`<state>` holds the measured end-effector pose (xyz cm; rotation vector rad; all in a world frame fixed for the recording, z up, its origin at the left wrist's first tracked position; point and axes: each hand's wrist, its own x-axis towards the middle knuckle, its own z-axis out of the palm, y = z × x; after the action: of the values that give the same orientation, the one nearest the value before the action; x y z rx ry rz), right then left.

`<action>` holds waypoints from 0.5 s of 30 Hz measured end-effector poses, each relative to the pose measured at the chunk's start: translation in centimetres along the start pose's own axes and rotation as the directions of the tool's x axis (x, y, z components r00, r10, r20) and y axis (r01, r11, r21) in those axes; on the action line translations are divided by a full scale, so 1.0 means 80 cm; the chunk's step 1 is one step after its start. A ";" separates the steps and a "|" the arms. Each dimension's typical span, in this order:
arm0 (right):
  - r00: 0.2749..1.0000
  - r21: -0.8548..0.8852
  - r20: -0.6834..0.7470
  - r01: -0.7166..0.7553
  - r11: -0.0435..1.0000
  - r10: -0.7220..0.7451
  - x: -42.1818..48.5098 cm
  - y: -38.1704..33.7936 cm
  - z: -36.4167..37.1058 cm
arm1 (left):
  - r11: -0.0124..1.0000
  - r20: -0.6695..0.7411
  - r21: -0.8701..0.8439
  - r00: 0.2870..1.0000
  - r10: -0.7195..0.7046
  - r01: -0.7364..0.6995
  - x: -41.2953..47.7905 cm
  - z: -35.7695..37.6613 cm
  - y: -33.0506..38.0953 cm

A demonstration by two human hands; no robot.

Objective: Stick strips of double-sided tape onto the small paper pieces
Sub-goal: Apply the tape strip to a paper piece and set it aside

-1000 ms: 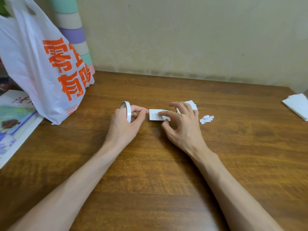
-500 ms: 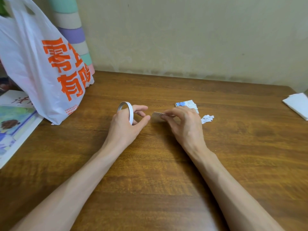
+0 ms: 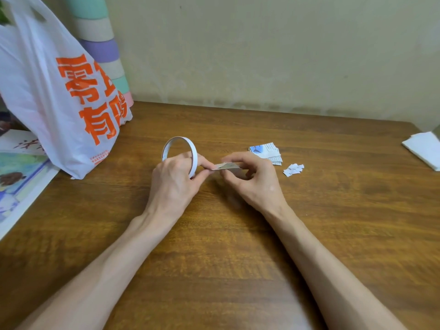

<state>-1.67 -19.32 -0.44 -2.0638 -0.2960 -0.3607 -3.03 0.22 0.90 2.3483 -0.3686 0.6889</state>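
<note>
Item 1. Small paper piece (image 3: 226,166): 1 grey-white slip, held edge-on and clear of the worktop (image 3: 238,246), between the 2 hands.

Item 2. Double-sided tape roll (image 3: 193,154): thin white ring, upright, just left of the slip. Whether a free tape end already touches the paper cannot be told.

Item 3. Right hand (image 3: 252,179): grip pinching the slip's right end, thumb below, fingers above.

Item 4. Left hand (image 3: 173,179): grip curled round the roll's lower arc, with thumb and forefinger pressed together at the slip's left edge.

Item 5. Stack of printed paper pieces (image 3: 265,151): flat on the worktop, just beyond the right hand.

Item 6. Small white scraps (image 3: 293,169): loose heap, right of the stack.

Item 7. Surroundings: white plastic bag with orange lettering (image 3: 59,96) at left, printed sheets (image 3: 21,177) beside it, folded white paper (image 3: 423,148) at the far right edge.

Handling note, a judgement: the step appears to be laying the tape end on the slip. Keep the slip taut and level, start the tape square to 1 edge, press it down from that edge outward so no crease forms, and keep fingertips off the adhesive. A light slip curls easily, so support it from beneath while tearing.
</note>
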 end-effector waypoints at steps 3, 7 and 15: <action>0.999 0.026 0.027 -0.020 0.999 0.020 0.000 -0.003 -0.002 | 1.000 0.002 0.022 1.000 0.006 -0.006 0.000 0.001 -0.001; 0.998 0.043 0.063 -0.031 0.999 0.028 -0.002 -0.012 -0.003 | 1.000 0.008 -0.007 1.000 -0.008 0.008 0.001 -0.001 -0.002; 0.999 0.048 0.043 -0.019 0.999 0.017 -0.008 -0.029 -0.005 | 0.956 0.045 -0.199 0.976 -0.213 0.218 0.006 -0.007 0.003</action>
<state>-3.17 -18.57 1.36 -2.0275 -0.3082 -0.2962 -2.93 0.36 1.69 2.1631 -0.1784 0.4957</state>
